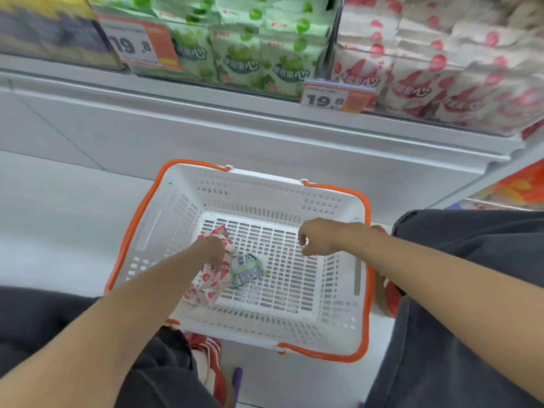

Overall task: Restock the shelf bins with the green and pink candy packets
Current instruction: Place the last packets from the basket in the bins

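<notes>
The fingers (pixel 218 256) of the left hand (pixel 209 248) are curled round a bunch of pink candy packets (pixel 213 278), which are gripped low inside the white basket (pixel 265 175), over the left part of its slatted bottom. One packet of the bunch is seen sticking up beyond the knuckles, while the others hang below the hand towards the near wall. Just to the right of them a single green candy packet (pixel 245 269) is lying on the basket bottom, crumpled and tilted. Whether it is touching the pink ones cannot be told.

The right hand (pixel 318 238) is held over the right part of the basket, apart from both kinds of packet. Its fingers are bent inward and nothing is seen between them.

The basket is set on the pale floor (pixel 59 216) between two knees covered by dark trousers (pixel 471 290), and its orange handles (pixel 132 225) are folded down along the rim. A red and white shoe (pixel 210 366) is seen just beyond the near edge of the basket.

Above, on the white shelf (pixel 206 113), two bins are seen side by side. Stocked green packets (pixel 244 54) are piled in the left bin and stocked pink packets (pixel 426 81) in the right one. A left price tag (pixel 138 44) marked 19.8 is fixed before the green stock, and a right price tag (pixel 335 98) with the same figure is fixed at the shelf edge, between the two bins.
</notes>
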The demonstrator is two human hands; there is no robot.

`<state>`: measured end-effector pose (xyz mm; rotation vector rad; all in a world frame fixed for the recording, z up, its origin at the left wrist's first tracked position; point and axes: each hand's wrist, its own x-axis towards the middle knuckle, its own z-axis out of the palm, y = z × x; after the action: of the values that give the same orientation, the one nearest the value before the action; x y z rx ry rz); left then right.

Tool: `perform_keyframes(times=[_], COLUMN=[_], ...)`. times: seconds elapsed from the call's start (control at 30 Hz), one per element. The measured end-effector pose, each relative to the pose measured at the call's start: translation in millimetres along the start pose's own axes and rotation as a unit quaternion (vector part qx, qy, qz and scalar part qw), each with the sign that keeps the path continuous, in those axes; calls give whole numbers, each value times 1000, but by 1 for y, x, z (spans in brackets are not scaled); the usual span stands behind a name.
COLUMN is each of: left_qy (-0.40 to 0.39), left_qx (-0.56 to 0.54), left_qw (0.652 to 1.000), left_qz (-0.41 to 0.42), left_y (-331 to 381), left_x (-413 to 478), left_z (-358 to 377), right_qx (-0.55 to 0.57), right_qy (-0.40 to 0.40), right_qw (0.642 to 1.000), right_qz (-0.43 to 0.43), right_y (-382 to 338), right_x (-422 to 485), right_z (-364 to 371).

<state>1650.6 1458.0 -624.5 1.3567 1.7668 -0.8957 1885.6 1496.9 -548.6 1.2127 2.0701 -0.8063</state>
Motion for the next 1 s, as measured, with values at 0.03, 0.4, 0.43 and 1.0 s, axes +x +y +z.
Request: perform_keyframes(times=[0.03, 0.4, 0.43, 1.0], left_qy=[-3, 6, 5, 157], left_qx=[12, -600, -607, -780], left_qw=[1000, 766, 760, 532], left_qz=[11, 233, 234, 291], left_y=[6, 50, 51, 97], left_x=[-11, -122, -130, -153], left_z=[-6, -119, -127, -167], right_qx=[10, 619, 662, 691], right_qy=[-5, 91, 142, 460], right_qw=[1000, 780, 736, 552], right_qz=[5, 11, -6, -81], right_y=[2, -7, -7, 7], right_x=[-6, -49, -52, -89], right_z=[-3, -65, -71, -139])
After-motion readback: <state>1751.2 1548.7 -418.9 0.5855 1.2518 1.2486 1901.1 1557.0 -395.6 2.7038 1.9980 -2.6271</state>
